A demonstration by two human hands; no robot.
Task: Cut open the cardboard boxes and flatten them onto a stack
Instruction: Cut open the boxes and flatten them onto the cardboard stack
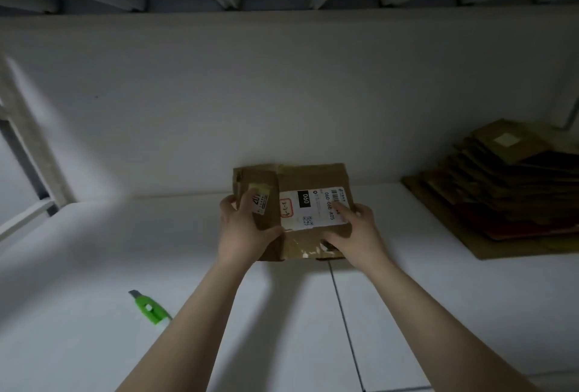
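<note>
Both hands grasp a taped cardboard box [293, 210] by its ends, the left hand [241, 232] and right hand [357, 232] opposite each other. A green utility knife [149, 307] lies apart on the white floor [94, 250]; flattened cardboard [501, 194] is stacked at right.

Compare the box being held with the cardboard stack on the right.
The box is box-shaped and taped; the stack is flattened sheets. The box is gripped by the left hand and right hand; the stack lies untouched beside the wall. The box carries a large white shipping label; the stack's top sheet shows only a small pale patch. Both are brown cardboard.
</note>
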